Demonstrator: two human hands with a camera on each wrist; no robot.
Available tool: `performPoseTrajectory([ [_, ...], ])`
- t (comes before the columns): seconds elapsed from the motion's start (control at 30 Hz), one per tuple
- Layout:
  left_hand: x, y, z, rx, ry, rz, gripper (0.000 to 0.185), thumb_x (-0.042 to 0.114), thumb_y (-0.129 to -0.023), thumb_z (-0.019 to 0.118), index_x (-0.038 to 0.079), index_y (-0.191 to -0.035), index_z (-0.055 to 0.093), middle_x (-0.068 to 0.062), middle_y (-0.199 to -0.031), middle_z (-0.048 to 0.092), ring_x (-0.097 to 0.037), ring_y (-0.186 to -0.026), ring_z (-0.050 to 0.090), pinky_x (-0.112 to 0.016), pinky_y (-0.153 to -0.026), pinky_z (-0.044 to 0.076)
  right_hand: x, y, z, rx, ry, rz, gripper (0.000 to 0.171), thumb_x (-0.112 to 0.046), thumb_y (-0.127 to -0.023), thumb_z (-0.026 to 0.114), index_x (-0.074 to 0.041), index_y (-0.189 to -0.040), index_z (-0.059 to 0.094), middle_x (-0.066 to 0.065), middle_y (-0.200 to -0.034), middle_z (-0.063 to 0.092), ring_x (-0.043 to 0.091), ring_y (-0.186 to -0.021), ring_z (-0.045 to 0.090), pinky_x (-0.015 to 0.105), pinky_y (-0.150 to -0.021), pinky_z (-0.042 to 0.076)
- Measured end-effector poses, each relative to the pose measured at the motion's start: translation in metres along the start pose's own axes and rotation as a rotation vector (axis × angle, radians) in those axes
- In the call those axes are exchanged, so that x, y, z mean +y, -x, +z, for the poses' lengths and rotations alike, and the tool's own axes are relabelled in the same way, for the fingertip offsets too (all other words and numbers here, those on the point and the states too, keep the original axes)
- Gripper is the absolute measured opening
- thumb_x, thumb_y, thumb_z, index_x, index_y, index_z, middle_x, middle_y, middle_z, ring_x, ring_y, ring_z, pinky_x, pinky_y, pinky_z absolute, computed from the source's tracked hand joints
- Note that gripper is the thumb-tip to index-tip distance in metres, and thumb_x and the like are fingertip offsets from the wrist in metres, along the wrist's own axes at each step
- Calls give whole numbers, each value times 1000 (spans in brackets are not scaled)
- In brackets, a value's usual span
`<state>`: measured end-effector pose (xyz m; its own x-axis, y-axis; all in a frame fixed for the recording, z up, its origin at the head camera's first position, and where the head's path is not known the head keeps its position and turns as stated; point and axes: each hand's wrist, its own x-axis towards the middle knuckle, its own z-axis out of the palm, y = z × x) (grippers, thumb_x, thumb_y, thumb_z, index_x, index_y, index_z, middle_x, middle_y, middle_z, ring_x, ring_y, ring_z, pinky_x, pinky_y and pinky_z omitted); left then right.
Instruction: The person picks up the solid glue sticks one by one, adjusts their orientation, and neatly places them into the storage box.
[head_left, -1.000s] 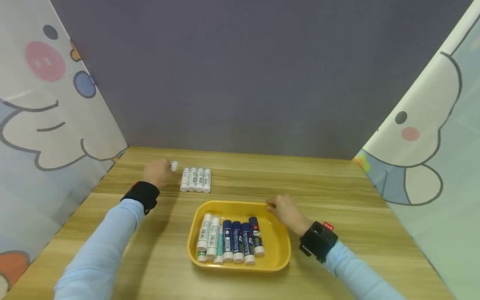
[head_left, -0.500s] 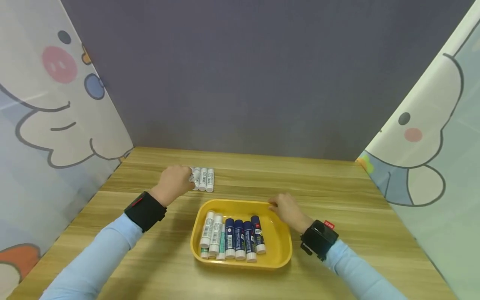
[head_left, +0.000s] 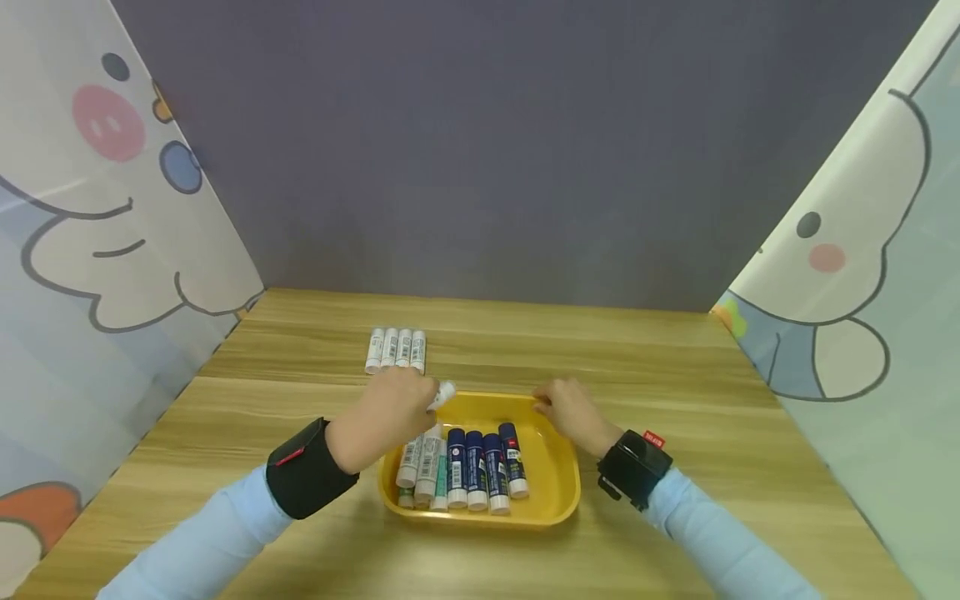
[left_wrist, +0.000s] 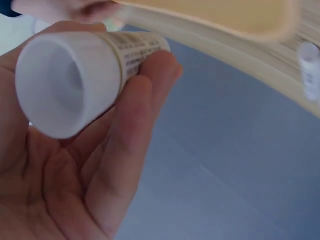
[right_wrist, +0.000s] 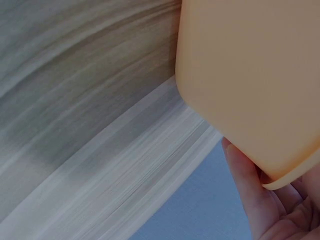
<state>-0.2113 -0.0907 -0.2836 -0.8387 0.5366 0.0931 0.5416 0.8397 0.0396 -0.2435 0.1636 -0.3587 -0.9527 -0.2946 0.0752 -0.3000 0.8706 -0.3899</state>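
My left hand [head_left: 386, 417] holds a white glue stick [left_wrist: 102, 65] over the back left of a yellow tray [head_left: 553, 487]. In the left wrist view, the stick's hollow white end faces the camera, with thumb and fingers around its barrel. My right hand [head_left: 576, 417] grips the tray's rim at the back right corner; the right wrist view has fingers [right_wrist: 245, 175] under and around that rim. Inside the tray lie white glue sticks [head_left: 427, 475], partly hidden by my left hand, green ones [head_left: 440, 487] beneath them, and several dark blue glue sticks [head_left: 476, 471] with white ends.
Several white glue sticks [head_left: 397, 348] lie side by side in a row on the wooden table [head_left: 637, 358], behind the tray and to its left. A dark grey panel [head_left: 480, 150] stands at the back. Cartoon-printed sheets [head_left: 847, 333] flank both sides.
My left hand has come from left of the row, past it, rightward and toward me to the tray, still holding the white glue stick. My right hand stays on the rim.
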Motion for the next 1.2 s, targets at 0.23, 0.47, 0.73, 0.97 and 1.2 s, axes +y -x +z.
performPoseTrajectory([
  [0.23,23,2,4,-115,29,-5,21,19,-76,72,11,-65,56,3,-52,38,-11,-47,35,-22,-43,27,-1,-2,-5,2,24,-2,11,-8,-83,65,-4,-91,71,4,-76,67,11,-59,47,21,-54,41],
  [0.47,28,5,27,-134,27,-5,22,22,-74,75,12,-64,58,4,-52,43,-10,-48,38,-22,-45,32,-1,-2,-5,-6,13,-12,8,-8,-83,65,-6,-86,72,1,-69,63,10,-57,46,22,-53,38],
  [0.73,31,8,44,-76,-87,-11,15,19,-75,74,10,-70,62,2,-54,46,-12,-49,44,-25,-43,39,-3,-2,0,-3,28,-22,10,-9,-81,67,-5,-89,72,4,-77,68,11,-59,47,24,-58,41],
  [0.97,33,8,48,-68,-143,-2,8,11,-79,69,10,-73,64,1,-55,47,-12,-49,43,-24,-42,39,-2,-1,1,-4,28,1,13,-9,-81,67,-4,-93,72,6,-83,70,12,-63,49,26,-62,45],
  [1.2,35,7,49,-26,-137,28,21,25,-72,77,9,-70,64,2,-54,49,-11,-49,47,-23,-44,41,-1,-1,-2,-8,13,-7,10,-8,-82,66,-4,-90,72,4,-76,67,12,-60,47,24,-57,41],
])
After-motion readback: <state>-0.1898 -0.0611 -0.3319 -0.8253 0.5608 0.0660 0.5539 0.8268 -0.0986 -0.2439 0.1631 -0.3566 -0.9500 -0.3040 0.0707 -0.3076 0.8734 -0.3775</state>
